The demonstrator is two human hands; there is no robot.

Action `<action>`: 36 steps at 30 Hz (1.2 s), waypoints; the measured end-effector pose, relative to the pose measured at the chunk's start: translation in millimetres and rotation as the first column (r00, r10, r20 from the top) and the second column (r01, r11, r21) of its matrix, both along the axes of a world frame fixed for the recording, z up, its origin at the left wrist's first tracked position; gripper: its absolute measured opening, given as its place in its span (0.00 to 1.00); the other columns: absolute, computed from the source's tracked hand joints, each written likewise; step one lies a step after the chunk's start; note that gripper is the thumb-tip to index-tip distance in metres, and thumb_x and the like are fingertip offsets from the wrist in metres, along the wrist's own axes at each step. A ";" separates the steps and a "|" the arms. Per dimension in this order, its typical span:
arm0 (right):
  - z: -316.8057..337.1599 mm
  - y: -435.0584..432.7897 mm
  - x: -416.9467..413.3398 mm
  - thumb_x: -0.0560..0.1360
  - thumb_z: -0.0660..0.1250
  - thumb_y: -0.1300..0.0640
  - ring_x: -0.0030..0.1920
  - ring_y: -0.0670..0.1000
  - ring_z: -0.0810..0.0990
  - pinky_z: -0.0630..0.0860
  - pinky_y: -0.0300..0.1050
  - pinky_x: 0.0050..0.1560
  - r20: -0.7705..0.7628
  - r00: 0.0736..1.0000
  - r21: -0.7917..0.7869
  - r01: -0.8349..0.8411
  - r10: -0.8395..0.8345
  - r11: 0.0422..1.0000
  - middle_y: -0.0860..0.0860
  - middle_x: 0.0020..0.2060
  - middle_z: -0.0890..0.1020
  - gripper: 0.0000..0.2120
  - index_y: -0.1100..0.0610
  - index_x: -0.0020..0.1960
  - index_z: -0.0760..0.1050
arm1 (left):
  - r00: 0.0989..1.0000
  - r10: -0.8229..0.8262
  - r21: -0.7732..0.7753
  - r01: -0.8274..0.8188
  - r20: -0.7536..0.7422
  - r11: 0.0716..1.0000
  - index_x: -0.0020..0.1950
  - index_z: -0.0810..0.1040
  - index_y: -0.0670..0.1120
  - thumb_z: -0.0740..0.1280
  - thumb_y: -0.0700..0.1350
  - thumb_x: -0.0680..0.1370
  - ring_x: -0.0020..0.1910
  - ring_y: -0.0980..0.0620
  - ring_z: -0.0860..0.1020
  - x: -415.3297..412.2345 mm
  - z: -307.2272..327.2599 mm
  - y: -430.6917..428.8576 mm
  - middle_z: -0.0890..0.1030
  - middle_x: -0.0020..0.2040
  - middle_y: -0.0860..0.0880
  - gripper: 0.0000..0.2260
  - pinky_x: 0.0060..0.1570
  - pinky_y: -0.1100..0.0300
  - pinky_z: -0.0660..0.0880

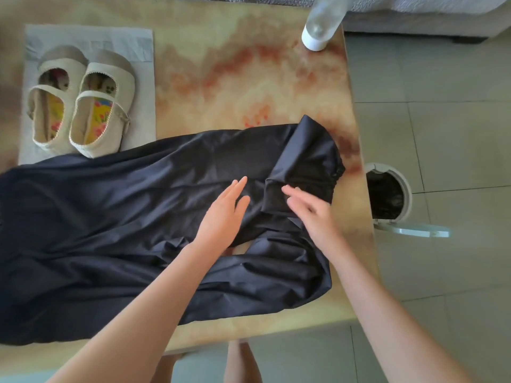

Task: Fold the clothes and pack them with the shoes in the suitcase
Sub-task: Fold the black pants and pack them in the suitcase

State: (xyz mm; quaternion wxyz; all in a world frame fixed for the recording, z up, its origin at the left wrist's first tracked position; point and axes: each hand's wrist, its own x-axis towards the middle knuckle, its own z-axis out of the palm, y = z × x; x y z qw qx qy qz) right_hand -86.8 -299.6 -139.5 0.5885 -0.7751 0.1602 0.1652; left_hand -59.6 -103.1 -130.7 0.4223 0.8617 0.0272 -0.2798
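On the marbled surface (249, 78), a dark garment (110, 217) lies spread across the near half, with a sleeve folded back at its right end. The shoes (80, 106) stand side by side on a grey cloth (91, 37) at the far left, heels at the garment's edge. The left hand (224, 214) is flat over the garment's middle, and the right hand (312, 211) is at the folded sleeve, both with fingers (290, 190) straight, holding nothing.

We've one head view, steeply down, close over the table (249, 78). Fingers (239, 185) mid-frame, floor (442, 134) to their right.
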 end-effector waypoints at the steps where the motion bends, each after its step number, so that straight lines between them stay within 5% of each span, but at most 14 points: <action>1: -1.7 -4.4 2.6 0.78 0.64 0.60 0.67 0.41 0.71 0.66 0.42 0.69 0.050 0.979 -0.019 0.198 -0.197 0.980 0.44 0.61 0.78 0.13 0.47 0.58 0.78 | 1.000 -0.011 -0.030 0.012 0.008 0.999 0.76 0.58 0.58 0.55 0.48 0.83 0.71 0.52 0.66 1.2 0.7 -4.9 0.61 0.76 0.53 0.21 0.66 0.59 0.64; 3: -8.4 -19.1 10.7 0.76 0.66 0.60 0.61 0.45 0.76 0.71 0.44 0.64 0.079 0.850 -0.125 0.527 -0.520 0.841 0.48 0.59 0.80 0.13 0.52 0.59 0.77 | 0.998 -0.053 -0.057 0.056 0.044 0.997 0.75 0.59 0.59 0.55 0.46 0.83 0.71 0.54 0.65 3.9 -0.3 -14.0 0.62 0.76 0.54 0.21 0.63 0.63 0.63; 5: -22.1 -35.9 20.3 0.75 0.69 0.55 0.61 0.49 0.75 0.71 0.47 0.64 -0.059 0.744 -0.197 0.645 -0.666 0.738 0.52 0.62 0.77 0.20 0.55 0.65 0.72 | 0.992 -0.116 -0.050 0.118 0.049 0.992 0.75 0.60 0.59 0.56 0.46 0.83 0.73 0.54 0.62 6.4 -4.2 -24.5 0.61 0.76 0.54 0.21 0.68 0.60 0.60; 8: -45.9 -48.8 34.3 0.68 0.72 0.40 0.64 0.58 0.71 0.70 0.55 0.65 -0.240 0.711 -0.335 0.579 -0.661 0.744 0.53 0.59 0.78 0.30 0.56 0.64 0.73 | 0.935 -0.354 0.163 0.349 -0.003 0.923 0.78 0.53 0.54 0.54 0.49 0.83 0.77 0.52 0.49 4.7 -14.1 -36.9 0.52 0.79 0.51 0.23 0.75 0.49 0.50; 10: -56.9 -47.5 41.9 0.63 0.70 0.35 0.61 0.61 0.69 0.72 0.58 0.61 -0.254 0.746 -0.459 0.468 -0.616 0.755 0.53 0.51 0.80 0.24 0.53 0.48 0.78 | 0.897 -0.441 0.341 0.427 -0.039 0.838 0.78 0.44 0.51 0.52 0.53 0.83 0.77 0.51 0.42 2.5 -22.1 -36.2 0.45 0.79 0.50 0.27 0.75 0.46 0.46; 12: -57.5 -43.5 47.6 0.68 0.71 0.43 0.58 0.60 0.69 0.72 0.56 0.59 -0.200 0.744 -0.494 0.485 -0.637 0.721 0.51 0.41 0.78 0.14 0.53 0.38 0.74 | 0.894 -0.443 0.453 0.423 -0.067 0.785 0.78 0.39 0.50 0.49 0.56 0.83 0.77 0.50 0.38 -0.1 -28.6 -29.7 0.41 0.79 0.50 0.29 0.73 0.41 0.44; 15: -53.1 -57.7 49.6 0.73 0.69 0.56 0.49 0.56 0.76 0.75 0.54 0.56 -0.026 0.670 -0.399 0.674 -0.742 0.622 0.53 0.40 0.80 0.06 0.59 0.44 0.75 | 0.908 -0.400 0.565 0.396 -0.124 0.724 0.77 0.35 0.54 0.46 0.62 0.80 0.76 0.48 0.35 -5.9 -40.7 -8.3 0.36 0.78 0.49 0.31 0.71 0.36 0.44; 20: -35.3 -131.7 40.8 0.72 0.67 0.60 0.52 0.58 0.80 0.73 0.50 0.59 0.210 0.605 -0.523 0.733 -0.768 0.434 0.56 0.50 0.83 0.11 0.59 0.55 0.76 | 0.892 -0.424 0.636 0.420 -0.158 0.647 0.73 0.28 0.57 0.47 0.65 0.78 0.74 0.49 0.31 -13.2 -56.3 30.6 0.28 0.75 0.51 0.33 0.69 0.31 0.48; 24: -30.6 -166.4 47.1 0.73 0.67 0.62 0.61 0.53 0.76 0.69 0.37 0.60 0.212 0.641 -0.519 0.713 -0.737 0.471 0.54 0.60 0.78 0.20 0.56 0.65 0.74 | 0.896 -0.429 0.646 0.396 -0.116 0.653 0.71 0.26 0.57 0.49 0.64 0.78 0.74 0.48 0.31 -14.7 -59.2 31.1 0.28 0.75 0.50 0.34 0.68 0.30 0.48; 27: -31.7 -150.9 46.1 0.71 0.67 0.61 0.64 0.58 0.72 0.66 0.49 0.68 0.250 0.750 -0.569 0.626 -0.613 0.534 0.56 0.60 0.76 0.23 0.56 0.66 0.74 | 0.909 -0.413 0.642 0.351 -0.058 0.681 0.73 0.30 0.55 0.52 0.62 0.79 0.75 0.46 0.34 -18.2 -60.4 27.0 0.32 0.76 0.47 0.35 0.69 0.32 0.47; 31: -29.0 -93.9 12.9 0.72 0.67 0.60 0.52 0.56 0.73 0.68 0.44 0.58 0.268 0.837 -0.539 0.541 -0.478 0.646 0.55 0.52 0.78 0.12 0.56 0.55 0.80 | 0.930 -0.368 0.606 0.293 -0.001 0.739 0.78 0.44 0.49 0.56 0.57 0.80 0.77 0.43 0.40 -25.8 -59.8 13.5 0.40 0.78 0.42 0.32 0.72 0.38 0.45; 34: -22.4 -56.0 -29.1 0.73 0.68 0.53 0.44 0.49 0.77 0.75 0.47 0.50 0.133 0.841 -0.482 0.517 -0.524 0.707 0.47 0.43 0.79 0.04 0.50 0.48 0.78 | 0.907 -0.369 0.506 0.226 0.201 0.832 0.71 0.69 0.44 0.61 0.53 0.79 0.73 0.38 0.62 -36.4 -52.3 -1.6 0.62 0.74 0.38 0.23 0.69 0.38 0.57; 36: -16.8 -36.9 -58.7 0.75 0.68 0.51 0.44 0.47 0.78 0.73 0.37 0.43 -0.018 0.795 -0.393 0.553 -0.607 0.735 0.44 0.41 0.80 0.06 0.54 0.48 0.77 | 0.890 -0.324 0.384 0.190 0.322 0.904 0.60 0.79 0.44 0.58 0.55 0.77 0.60 0.40 0.74 -44.6 -45.3 -10.3 0.74 0.63 0.42 0.20 0.62 0.43 0.69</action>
